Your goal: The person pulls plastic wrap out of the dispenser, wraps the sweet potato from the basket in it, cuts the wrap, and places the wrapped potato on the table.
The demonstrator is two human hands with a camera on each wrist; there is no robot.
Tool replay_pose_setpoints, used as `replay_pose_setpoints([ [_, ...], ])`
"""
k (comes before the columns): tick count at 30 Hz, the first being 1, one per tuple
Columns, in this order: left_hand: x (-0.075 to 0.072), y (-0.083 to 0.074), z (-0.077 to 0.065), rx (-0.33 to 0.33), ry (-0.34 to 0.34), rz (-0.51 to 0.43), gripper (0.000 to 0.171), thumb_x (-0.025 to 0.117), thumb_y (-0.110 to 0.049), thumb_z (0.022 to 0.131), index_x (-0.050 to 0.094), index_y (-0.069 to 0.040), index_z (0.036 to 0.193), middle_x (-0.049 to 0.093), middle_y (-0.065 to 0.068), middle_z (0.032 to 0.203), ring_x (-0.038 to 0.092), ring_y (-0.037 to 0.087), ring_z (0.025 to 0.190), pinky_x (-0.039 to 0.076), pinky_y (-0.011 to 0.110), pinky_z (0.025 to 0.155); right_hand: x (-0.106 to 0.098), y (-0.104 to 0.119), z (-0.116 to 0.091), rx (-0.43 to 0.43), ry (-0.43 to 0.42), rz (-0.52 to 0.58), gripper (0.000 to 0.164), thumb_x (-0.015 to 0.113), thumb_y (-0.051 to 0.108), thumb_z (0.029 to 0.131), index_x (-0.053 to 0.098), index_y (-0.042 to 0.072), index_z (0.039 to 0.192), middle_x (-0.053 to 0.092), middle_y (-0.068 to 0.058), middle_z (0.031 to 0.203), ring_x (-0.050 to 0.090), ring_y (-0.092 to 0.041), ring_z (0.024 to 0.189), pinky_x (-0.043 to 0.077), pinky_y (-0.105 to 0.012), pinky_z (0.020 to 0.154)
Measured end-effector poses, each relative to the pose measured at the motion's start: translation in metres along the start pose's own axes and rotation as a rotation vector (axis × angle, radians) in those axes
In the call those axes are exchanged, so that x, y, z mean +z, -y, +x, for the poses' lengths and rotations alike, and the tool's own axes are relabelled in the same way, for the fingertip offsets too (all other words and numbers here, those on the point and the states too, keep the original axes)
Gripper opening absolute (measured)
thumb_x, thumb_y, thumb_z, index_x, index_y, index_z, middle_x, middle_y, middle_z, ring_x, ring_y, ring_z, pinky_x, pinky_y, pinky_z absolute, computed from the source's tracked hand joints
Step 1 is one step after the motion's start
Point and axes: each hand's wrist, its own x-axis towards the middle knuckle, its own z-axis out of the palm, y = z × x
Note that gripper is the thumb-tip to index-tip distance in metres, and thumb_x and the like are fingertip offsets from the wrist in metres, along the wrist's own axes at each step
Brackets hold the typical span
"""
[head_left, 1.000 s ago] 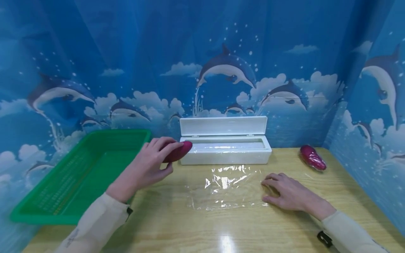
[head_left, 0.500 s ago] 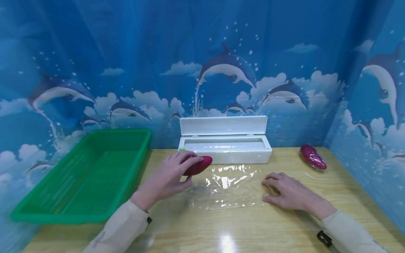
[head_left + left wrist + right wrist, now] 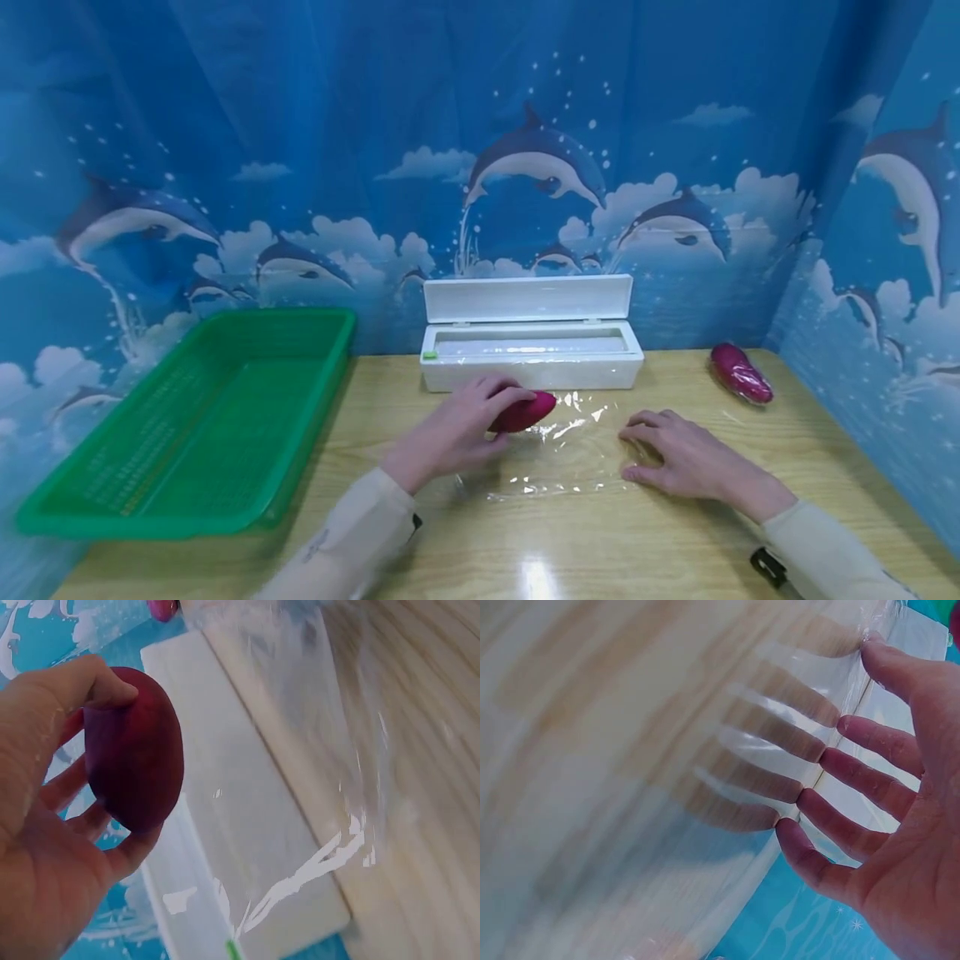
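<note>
My left hand point(image 3: 465, 425) grips a dark red sweet potato point(image 3: 525, 412) between thumb and fingers, over the sheet of cling film point(image 3: 558, 462) spread on the table. In the left wrist view the sweet potato point(image 3: 139, 750) appears smooth and oval, with the thumb across its upper end. My right hand point(image 3: 682, 458) rests at the film's right edge. The right wrist view shows this hand's spread fingers point(image 3: 862, 780) with their tips down on the film. Behind the film stands a white cling film dispenser point(image 3: 532, 375), its lid point(image 3: 528, 300) raised.
A green plastic basket point(image 3: 300, 467) stands on the left of the table. At the back right lies another red sweet potato point(image 3: 741, 375), wrapped in shiny film. A small green piece point(image 3: 429, 355) sits at the dispenser's left end. A blue dolphin-print curtain point(image 3: 375, 100) borders the table's back and right.
My left hand has carried the sweet potato rightward and towards me, from beside the basket to over the film. The right hand has stayed at the film's edge.
</note>
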Motion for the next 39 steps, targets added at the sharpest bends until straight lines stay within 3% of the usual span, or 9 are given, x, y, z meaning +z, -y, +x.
replay_pose_setpoints([
  [10,0.033,-0.011,0.018,0.013,0.162,0.024,0.062,0.076,-0.016,0.087,0.055,-0.023,0.145,0.058,0.002,0.145,0.056,0.023,0.13,0.052,0.038,0.107,-0.002,-0.001,-0.001,0.008,0.011,0.037,0.055,0.077,0.049,0.087,0.071,0.01,0.125,0.068,-0.013,0.127,0.065,-0.038,0.116,0.053,-0.059,0.098],
  [16,0.039,-0.01,0.017,-0.016,0.165,0.03,0.06,0.074,-0.016,0.089,0.055,-0.022,0.146,0.058,0.003,0.146,0.054,0.025,0.134,0.051,0.045,0.106,-0.006,-0.006,-0.005,0.039,0.034,0.139,0.06,0.075,0.053,0.087,0.068,0.01,0.128,0.069,-0.012,0.13,0.064,-0.037,0.121,0.051,-0.059,0.103],
  [22,0.034,-0.007,0.014,-0.03,0.133,0.0,0.06,0.074,-0.018,0.09,0.054,-0.024,0.147,0.057,0.004,0.149,0.053,0.027,0.136,0.05,0.046,0.107,-0.01,-0.009,-0.011,0.021,-0.071,0.184,0.053,0.078,0.046,0.087,0.07,0.009,0.124,0.072,-0.008,0.124,0.069,-0.033,0.114,0.055,-0.055,0.097],
  [26,0.022,-0.004,0.001,-0.071,0.079,-0.017,0.054,0.076,-0.019,0.089,0.06,-0.022,0.141,0.06,0.002,0.144,0.056,0.024,0.131,0.051,0.045,0.106,-0.01,-0.009,-0.017,-0.005,-0.155,0.158,0.037,0.082,0.038,0.085,0.073,0.015,0.112,0.073,0.004,0.112,0.071,-0.02,0.101,0.059,-0.042,0.086],
  [30,0.004,0.001,-0.022,-0.124,0.044,-0.058,0.038,0.079,-0.019,0.087,0.071,-0.019,0.123,0.069,0.0,0.124,0.061,0.02,0.115,0.054,0.04,0.099,-0.01,-0.006,-0.023,-0.068,-0.179,0.146,0.022,0.084,0.035,0.083,0.074,0.024,0.1,0.069,0.015,0.101,0.067,-0.008,0.091,0.058,-0.032,0.078],
  [34,-0.006,0.01,-0.047,-0.164,0.136,-0.128,0.026,0.083,-0.02,0.084,0.076,-0.017,0.109,0.071,-0.002,0.104,0.063,0.014,0.097,0.055,0.03,0.086,-0.008,-0.002,-0.026,-0.153,-0.153,0.118,0.021,0.085,0.036,0.082,0.074,0.029,0.098,0.068,0.018,0.1,0.065,-0.003,0.088,0.058,-0.032,0.077],
  [39,-0.001,0.018,-0.066,-0.181,0.25,-0.163,0.022,0.084,-0.018,0.081,0.075,-0.015,0.101,0.07,-0.004,0.094,0.062,0.007,0.085,0.054,0.022,0.077,-0.005,0.0,-0.025,-0.22,-0.109,0.114,0.018,0.086,0.032,0.08,0.075,0.03,0.095,0.068,0.015,0.099,0.061,0.0,0.085,0.056,-0.027,0.072],
])
